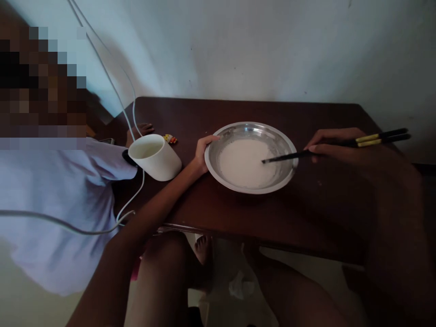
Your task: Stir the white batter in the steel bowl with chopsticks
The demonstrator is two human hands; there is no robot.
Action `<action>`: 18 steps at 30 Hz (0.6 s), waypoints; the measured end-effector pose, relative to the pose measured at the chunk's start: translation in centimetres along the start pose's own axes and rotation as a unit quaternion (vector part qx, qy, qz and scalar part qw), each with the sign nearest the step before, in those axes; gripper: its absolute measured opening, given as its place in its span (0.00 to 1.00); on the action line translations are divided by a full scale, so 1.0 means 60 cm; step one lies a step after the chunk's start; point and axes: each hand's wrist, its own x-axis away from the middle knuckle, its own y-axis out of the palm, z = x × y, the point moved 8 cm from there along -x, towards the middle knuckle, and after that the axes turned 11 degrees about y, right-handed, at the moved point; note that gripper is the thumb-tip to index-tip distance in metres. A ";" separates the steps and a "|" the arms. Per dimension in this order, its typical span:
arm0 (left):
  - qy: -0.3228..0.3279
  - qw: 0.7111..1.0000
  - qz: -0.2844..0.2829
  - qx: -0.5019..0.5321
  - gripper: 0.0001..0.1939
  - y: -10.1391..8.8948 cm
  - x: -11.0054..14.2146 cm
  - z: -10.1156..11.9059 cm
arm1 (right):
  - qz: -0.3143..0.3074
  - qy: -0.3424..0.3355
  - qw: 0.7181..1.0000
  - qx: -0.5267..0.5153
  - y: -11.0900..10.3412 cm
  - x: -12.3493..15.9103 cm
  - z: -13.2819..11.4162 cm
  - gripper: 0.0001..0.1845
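Observation:
A round steel bowl [285, 141] with white batter sits on the dark brown table [259, 209]. My left hand [203, 153] grips the bowl's left rim, fingers curled over the edge. My right hand [335, 144] is closed on a pair of black chopsticks with yellow bands [374, 137]; their tips reach into the batter near the bowl's middle. A white mug [157, 157] is tilted on its side just left of my left hand, held by another person.
Another person in a pale shirt [57, 200] sits at the left, a hand [143, 130] on the table behind the mug. White cables [112, 86] hang across the left side. A small colourful object [170, 139] lies near the mug. The wall stands right behind the table.

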 end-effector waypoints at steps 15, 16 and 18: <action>0.002 0.999 0.055 -0.001 0.11 -0.017 -0.005 -0.003 | -0.049 -0.018 0.998 -0.046 0.015 0.008 -0.020 0.11; 0.001 0.999 0.053 -0.004 0.11 -0.017 -0.005 -0.004 | -0.078 -0.024 0.996 -0.048 0.031 0.008 -0.023 0.11; 0.009 0.999 0.044 -0.013 0.10 -0.017 -0.005 -0.004 | -0.088 -0.041 0.994 -0.045 0.055 0.001 -0.026 0.10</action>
